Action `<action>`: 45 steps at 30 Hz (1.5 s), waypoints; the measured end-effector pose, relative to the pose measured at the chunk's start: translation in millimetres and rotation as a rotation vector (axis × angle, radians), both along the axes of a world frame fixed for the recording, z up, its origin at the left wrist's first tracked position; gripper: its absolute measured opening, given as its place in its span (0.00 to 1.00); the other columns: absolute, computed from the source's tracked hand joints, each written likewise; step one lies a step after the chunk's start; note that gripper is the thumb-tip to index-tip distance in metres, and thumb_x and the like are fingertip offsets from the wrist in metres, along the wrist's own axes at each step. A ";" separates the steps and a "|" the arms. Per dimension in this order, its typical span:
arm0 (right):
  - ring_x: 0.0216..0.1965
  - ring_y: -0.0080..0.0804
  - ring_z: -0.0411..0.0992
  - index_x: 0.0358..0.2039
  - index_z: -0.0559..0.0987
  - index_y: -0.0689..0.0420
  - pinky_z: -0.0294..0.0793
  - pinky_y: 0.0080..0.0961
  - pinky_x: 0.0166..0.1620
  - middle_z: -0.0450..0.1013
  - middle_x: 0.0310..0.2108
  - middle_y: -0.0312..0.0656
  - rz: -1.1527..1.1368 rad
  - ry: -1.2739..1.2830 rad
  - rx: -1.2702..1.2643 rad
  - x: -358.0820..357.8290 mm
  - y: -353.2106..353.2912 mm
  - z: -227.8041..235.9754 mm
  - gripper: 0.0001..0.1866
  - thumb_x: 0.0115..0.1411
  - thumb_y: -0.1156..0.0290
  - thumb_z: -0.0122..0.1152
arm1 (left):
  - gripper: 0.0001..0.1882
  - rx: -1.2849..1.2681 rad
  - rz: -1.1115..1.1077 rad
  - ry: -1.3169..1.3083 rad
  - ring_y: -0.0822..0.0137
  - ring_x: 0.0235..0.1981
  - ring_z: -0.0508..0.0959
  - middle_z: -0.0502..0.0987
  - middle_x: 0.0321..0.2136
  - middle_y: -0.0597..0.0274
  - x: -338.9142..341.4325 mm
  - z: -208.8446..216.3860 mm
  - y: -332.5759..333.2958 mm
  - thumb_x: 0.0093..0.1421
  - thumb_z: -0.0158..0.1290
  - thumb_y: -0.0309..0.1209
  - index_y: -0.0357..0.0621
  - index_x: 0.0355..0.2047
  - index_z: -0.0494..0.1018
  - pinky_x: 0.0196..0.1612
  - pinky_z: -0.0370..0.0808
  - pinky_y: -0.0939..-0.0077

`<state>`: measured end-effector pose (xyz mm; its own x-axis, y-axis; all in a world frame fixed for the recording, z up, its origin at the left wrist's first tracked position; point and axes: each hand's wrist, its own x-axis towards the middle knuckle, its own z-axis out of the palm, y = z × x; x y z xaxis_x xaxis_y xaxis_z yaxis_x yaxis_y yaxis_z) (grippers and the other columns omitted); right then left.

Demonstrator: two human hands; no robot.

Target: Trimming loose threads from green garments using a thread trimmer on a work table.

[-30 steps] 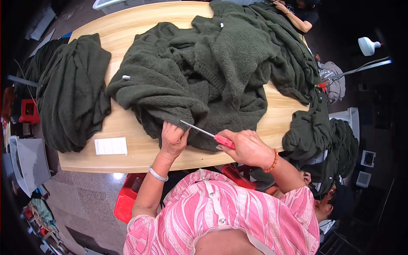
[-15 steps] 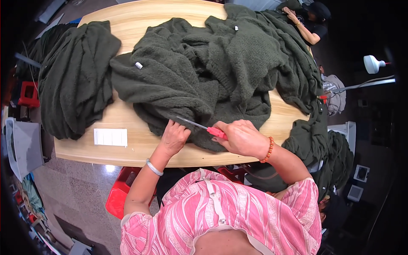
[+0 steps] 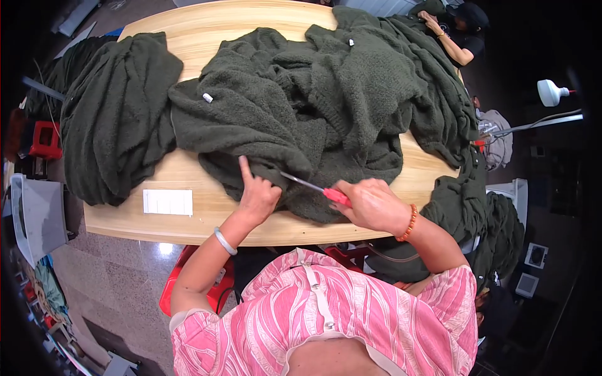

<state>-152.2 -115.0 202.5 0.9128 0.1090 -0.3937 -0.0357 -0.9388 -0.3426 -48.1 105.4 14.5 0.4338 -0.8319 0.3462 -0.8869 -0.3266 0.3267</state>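
A dark green fuzzy knit garment (image 3: 241, 119) lies bunched up in front of me, with small white tags on it. My left hand (image 3: 258, 199) is at its near edge, the index finger stretched out over the cloth and the other fingers curled into the fabric. In my right hand (image 3: 377, 205) is a tool with a red handle (image 3: 337, 197) and a thin metal shaft. The shaft slants to the left and its tip meets the knit beside my left hand; I cannot make out the tip's shape.
Another dark green knit pile (image 3: 119, 119) lies at the table's left, near a white paper label sheet (image 3: 168, 202). More knitwear hangs over the right edge of the wooden table (image 3: 213, 225). At the far right a co-worker's arm (image 3: 453, 49) touches cloth. A red stool (image 3: 179, 282) stands below.
My right hand and the red-handled tool have moved a little to the right. My left index finger has stretched forward onto the cloth. The garment lies nearly the same.
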 end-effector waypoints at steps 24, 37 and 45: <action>0.34 0.59 0.73 0.45 0.73 0.56 0.72 0.42 0.37 0.74 0.28 0.54 -0.437 -0.151 0.322 -55.3 -21.0 -35.9 0.14 0.61 0.64 0.61 | 0.14 -0.839 0.629 1.269 0.70 0.40 0.78 0.78 0.41 0.61 110.0 36.1 75.2 0.66 0.52 0.35 0.37 0.46 0.72 0.39 0.76 0.73; 0.32 0.60 0.73 0.44 0.74 0.56 0.71 0.43 0.34 0.74 0.27 0.55 -0.379 -0.131 0.329 -56.0 -10.8 -52.3 0.14 0.61 0.65 0.61 | 0.40 -0.889 0.808 1.443 0.60 0.50 0.75 0.71 0.52 0.59 -32.9 -65.2 10.9 0.51 0.65 0.20 0.39 0.62 0.57 0.53 0.75 0.67; 0.35 0.58 0.75 0.45 0.74 0.54 0.73 0.48 0.39 0.76 0.29 0.53 -0.389 -0.158 0.279 -52.5 -17.5 -45.5 0.16 0.61 0.58 0.59 | 0.16 -0.039 0.351 1.118 0.57 0.40 0.78 0.79 0.39 0.48 1.8 43.2 65.7 0.54 0.61 0.26 0.33 0.43 0.74 0.43 0.74 0.66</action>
